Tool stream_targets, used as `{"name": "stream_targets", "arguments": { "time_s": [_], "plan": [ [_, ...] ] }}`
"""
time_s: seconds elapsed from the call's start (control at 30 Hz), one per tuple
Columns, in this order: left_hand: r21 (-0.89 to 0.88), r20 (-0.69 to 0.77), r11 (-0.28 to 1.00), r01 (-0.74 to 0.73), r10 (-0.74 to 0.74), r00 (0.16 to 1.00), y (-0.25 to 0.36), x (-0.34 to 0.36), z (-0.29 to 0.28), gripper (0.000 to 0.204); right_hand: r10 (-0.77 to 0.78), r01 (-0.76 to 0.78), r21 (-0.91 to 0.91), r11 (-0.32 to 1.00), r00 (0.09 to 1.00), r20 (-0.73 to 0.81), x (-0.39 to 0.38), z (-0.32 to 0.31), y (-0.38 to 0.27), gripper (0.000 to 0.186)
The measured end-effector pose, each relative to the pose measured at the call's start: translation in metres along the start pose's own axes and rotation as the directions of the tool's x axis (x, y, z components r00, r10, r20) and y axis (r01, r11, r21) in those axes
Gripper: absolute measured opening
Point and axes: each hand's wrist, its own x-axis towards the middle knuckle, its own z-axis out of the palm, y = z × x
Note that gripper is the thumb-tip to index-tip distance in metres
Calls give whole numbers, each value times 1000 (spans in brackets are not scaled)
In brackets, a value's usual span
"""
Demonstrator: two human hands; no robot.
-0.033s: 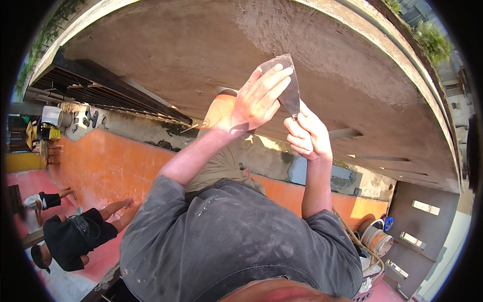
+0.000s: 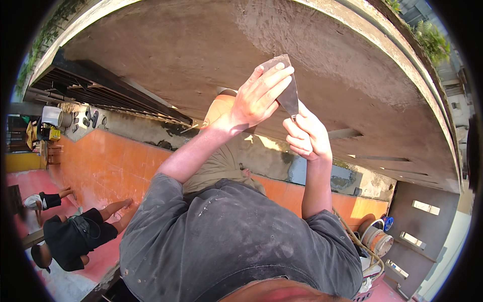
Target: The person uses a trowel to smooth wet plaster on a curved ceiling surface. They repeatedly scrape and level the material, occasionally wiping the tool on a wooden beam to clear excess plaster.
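"Two people (image 2: 75, 236), what else on the left?"

"A dark gate (image 2: 121, 88) above them, at the upper left, with orange floor (image 2: 115, 156) below it."

"And moving in toward the middle?"

"The left hand (image 2: 260, 98), just above center. Its fingers are straight and close together, laid flat over a scraper (image 2: 289, 98)."

"Where's the scraper exactly?"

"Upper center, in front of the brown wall (image 2: 176, 45). Its broad end is up, and the blade narrows toward the lower right. I can't tell whether it touches the wall."

"Who has the handle?"

"The right hand (image 2: 309, 133), just right of center, curled tight around it; most of the handle is hidden."

"Anything farther right?"

"A bucket (image 2: 380, 241), lower right, splashed with grey."
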Motion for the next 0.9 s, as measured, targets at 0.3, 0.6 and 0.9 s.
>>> {"name": "stream_targets", "arguments": {
  "time_s": [0.3,0.6,0.9],
  "plan": [
    [-4,-139,962,-272,269,953,-47,20,15,28,-4,-13,-220,975,997,-77,11,-11,-10,79],
    [3,-74,967,-254,253,965,-48,29,1,26,27,-43,-190,981,996,-85,16,0,-15,74],
    [-66,139,969,-238,245,959,-44,33,-12,27,-15,-16,-212,977,990,-142,9,-9,-11,75]
  ]
}}
